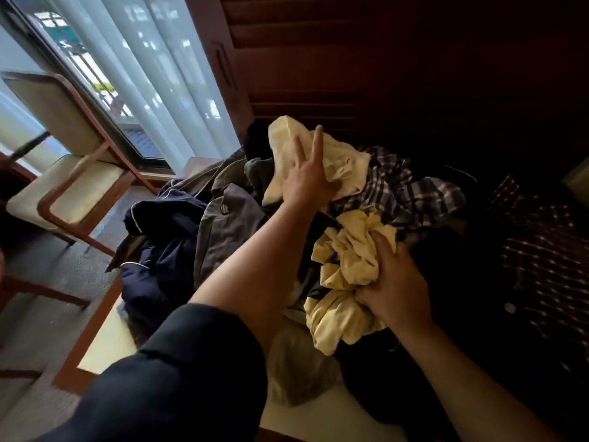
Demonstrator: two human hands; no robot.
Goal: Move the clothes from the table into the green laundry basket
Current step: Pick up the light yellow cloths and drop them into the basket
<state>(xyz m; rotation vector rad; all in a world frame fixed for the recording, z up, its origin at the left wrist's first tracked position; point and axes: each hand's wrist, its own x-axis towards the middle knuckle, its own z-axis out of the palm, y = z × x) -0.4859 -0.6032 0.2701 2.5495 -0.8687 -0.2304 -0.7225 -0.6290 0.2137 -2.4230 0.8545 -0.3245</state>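
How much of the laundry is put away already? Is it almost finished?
Hardly started, it seems. Done: nothing visible; the green basket is out of view. In hand: the right hand grips a bunched yellow cloth, and the left hand touches yellow cloth farther up. Left: a big pile of clothes lies on the table.

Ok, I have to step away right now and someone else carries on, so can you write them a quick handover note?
Left hand: lies on the upper cream cloth atop the pile, two fingers straight; grip unclear.
Right hand: grips the bunched cream cloth.
The clothes pile, with navy, grey and plaid pieces, is on the table. The green basket is not in view.
Done: nothing that can be confirmed.
Left: carry all of the clothes over to the basket.
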